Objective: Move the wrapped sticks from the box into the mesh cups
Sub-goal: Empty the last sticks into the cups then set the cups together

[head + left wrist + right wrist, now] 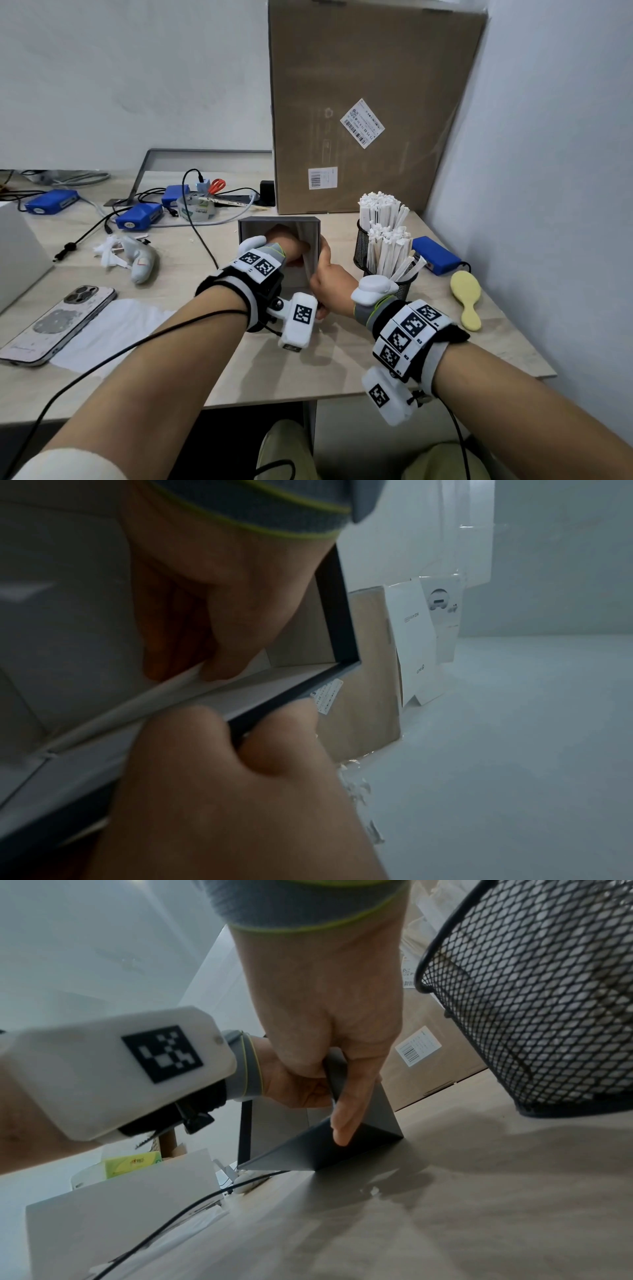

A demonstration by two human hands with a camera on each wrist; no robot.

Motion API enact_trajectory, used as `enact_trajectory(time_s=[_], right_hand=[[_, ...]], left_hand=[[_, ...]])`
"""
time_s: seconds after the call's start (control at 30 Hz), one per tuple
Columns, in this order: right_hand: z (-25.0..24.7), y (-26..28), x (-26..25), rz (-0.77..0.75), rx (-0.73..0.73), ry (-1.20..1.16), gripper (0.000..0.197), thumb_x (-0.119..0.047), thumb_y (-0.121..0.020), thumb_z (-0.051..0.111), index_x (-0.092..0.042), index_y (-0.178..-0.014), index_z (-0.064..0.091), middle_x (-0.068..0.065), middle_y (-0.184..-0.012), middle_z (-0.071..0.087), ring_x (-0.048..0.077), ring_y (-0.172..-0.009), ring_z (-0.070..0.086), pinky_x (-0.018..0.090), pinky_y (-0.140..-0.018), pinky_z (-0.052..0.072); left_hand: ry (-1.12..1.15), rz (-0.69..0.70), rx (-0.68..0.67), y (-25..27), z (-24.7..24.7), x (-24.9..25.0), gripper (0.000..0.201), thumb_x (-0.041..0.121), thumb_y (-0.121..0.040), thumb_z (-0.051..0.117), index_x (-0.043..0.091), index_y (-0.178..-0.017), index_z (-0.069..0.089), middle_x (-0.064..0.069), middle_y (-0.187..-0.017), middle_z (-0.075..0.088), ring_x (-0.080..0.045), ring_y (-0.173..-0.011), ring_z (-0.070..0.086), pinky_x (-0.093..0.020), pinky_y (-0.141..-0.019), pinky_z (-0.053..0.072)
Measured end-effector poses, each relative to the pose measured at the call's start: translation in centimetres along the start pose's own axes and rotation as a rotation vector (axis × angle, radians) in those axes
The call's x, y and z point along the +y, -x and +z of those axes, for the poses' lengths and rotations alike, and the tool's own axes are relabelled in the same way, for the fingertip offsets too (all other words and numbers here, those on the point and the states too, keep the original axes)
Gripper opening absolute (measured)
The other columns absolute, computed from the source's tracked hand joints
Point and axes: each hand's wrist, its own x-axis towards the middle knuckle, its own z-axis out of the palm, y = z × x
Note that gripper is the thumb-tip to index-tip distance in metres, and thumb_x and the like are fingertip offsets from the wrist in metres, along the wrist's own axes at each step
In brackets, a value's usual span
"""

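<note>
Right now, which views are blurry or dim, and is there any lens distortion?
Head view: bright, sharp, carton sides splay from the wide lens. Left wrist view: dim, bluish, right hand close and blurred. Right wrist view: clearer, box casts a soft shadow, cup looms large.

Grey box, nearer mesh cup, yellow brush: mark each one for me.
grey box (279,224): head view, on its far inner wall.
nearer mesh cup (406,286): head view, on the black mesh side.
yellow brush (465,286): head view, on its oval head.
</note>
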Motion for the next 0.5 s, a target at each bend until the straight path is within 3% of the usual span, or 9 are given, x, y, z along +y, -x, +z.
enact_trajectory(time_s=[0.13,0.23,0.33,0.4,0.5], right_hand=[[-0.2,0.1,-0.2,0.013,0.005,-0.039,0.08,-0.002,-0.093,0.039,-0.011,-0.149,-0.018,0.032,-0.098,0.063,0.042,-0.085,0.063,0.029,-0.042,0.026],[-0.3,0.1,-0.3,0.032,-0.016,-0.074,0.081,-0.003,-0.093,0.038,-0.015,-0.149,-0.019,0.03,-0.092,0.06,0.04,-0.072,0.061,0.032,-0.042,0.037],[-0.4,0.0,-0.4,0.058,-0.027,-0.122,0.081,-0.004,-0.094,0.037,-0.019,-0.149,-0.02,0.027,-0.091,0.056,0.028,-0.051,0.051,0.037,-0.045,0.049],[-0.3,-0.2,-0.3,0.062,-0.02,-0.12,0.081,-0.003,-0.093,0.037,-0.019,-0.149,-0.02,0.024,-0.087,0.054,0.026,-0.047,0.048,0.035,-0.042,0.046],[-0.1,-0.5,-0.3,0.065,-0.009,-0.141,0.081,-0.002,-0.093,0.036,-0.022,-0.149,-0.02,0.021,-0.084,0.052,0.028,-0.049,0.05,0.039,-0.046,0.05]], left_hand=[[-0.071,0.042,-0.005,0.3,-0.4,0.1,0.022,0.024,-0.088,0.056,0.006,-0.086,0.07,-0.011,-0.087,0.073,-0.023,-0.088,0.071,-0.029,-0.083,0.054],[-0.065,0.05,-0.001,0.4,-0.5,-0.2,0.022,0.021,-0.087,0.059,0.003,-0.093,0.07,-0.011,-0.088,0.071,-0.024,-0.088,0.07,-0.03,-0.081,0.055],[-0.003,0.045,0.01,0.3,-0.5,-0.8,0.019,0.015,-0.085,0.06,-0.001,-0.092,0.068,-0.016,-0.09,0.071,-0.029,-0.084,0.069,-0.041,-0.084,0.057],[0.094,0.03,-0.003,0.7,-0.7,-0.9,0.011,0.008,-0.087,0.056,0.001,-0.092,0.063,-0.017,-0.086,0.067,-0.031,-0.077,0.066,-0.045,-0.082,0.057],[0.19,0.026,-0.002,1.2,-0.8,-1.5,0.022,0.007,-0.09,0.051,-0.003,-0.107,0.061,-0.024,-0.099,0.066,-0.036,-0.086,0.067,-0.048,-0.084,0.057]])
